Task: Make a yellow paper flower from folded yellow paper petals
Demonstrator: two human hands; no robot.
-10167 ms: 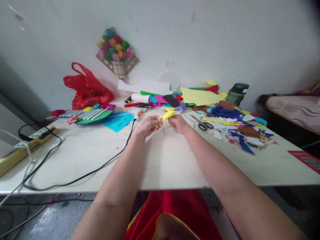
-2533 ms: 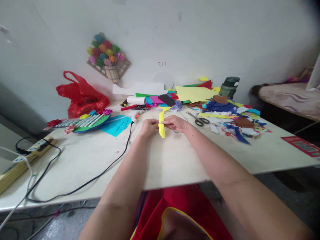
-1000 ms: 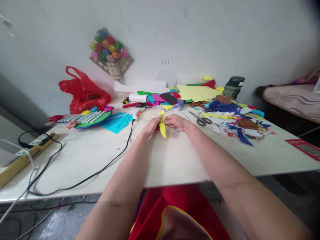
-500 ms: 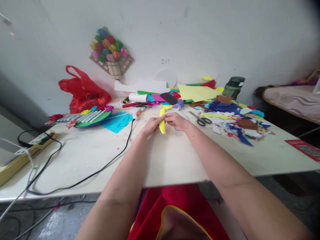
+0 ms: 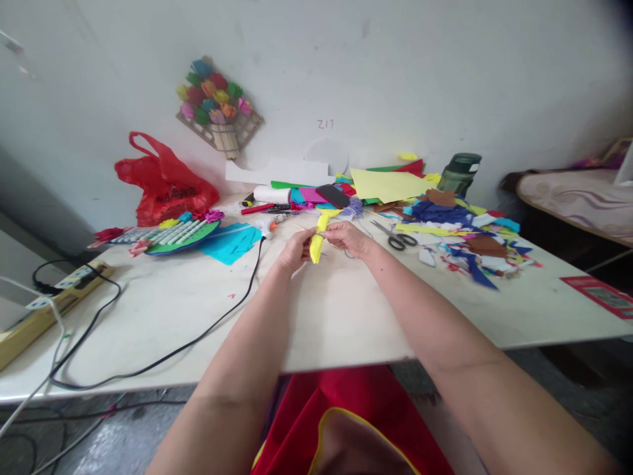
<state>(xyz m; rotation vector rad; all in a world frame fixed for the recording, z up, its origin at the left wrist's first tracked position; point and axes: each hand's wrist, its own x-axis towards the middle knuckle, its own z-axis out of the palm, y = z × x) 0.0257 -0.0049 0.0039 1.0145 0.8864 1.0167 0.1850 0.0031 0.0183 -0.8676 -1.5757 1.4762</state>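
Note:
A strip of yellow paper (image 5: 316, 248), narrowed at its middle, stands between my two hands above the table. My left hand (image 5: 298, 251) is closed on its left side. With fingers pinched, my right hand (image 5: 346, 237) grips the paper's middle from the right. Purple yarn (image 5: 354, 207) lies in a loose bundle just beyond, and a strand runs down by my right hand; whether the fingers hold that strand is hidden. A thin stick (image 5: 299, 227) shows behind my left hand. Scissors (image 5: 395, 236) lie to the right of my right hand.
A glue gun (image 5: 267, 227) with a black cord lies left of my hands, by blue paper (image 5: 230, 244). Paper scraps (image 5: 487, 247) heap at right, near a green bottle (image 5: 459, 173). A red bag (image 5: 163, 185) and a decorated green board (image 5: 185, 237) sit at left.
The yellow paper has tilted, its lower end swinging left, and more of its middle shows. My left fingers have shifted slightly along it. The rest of the table looks the same.

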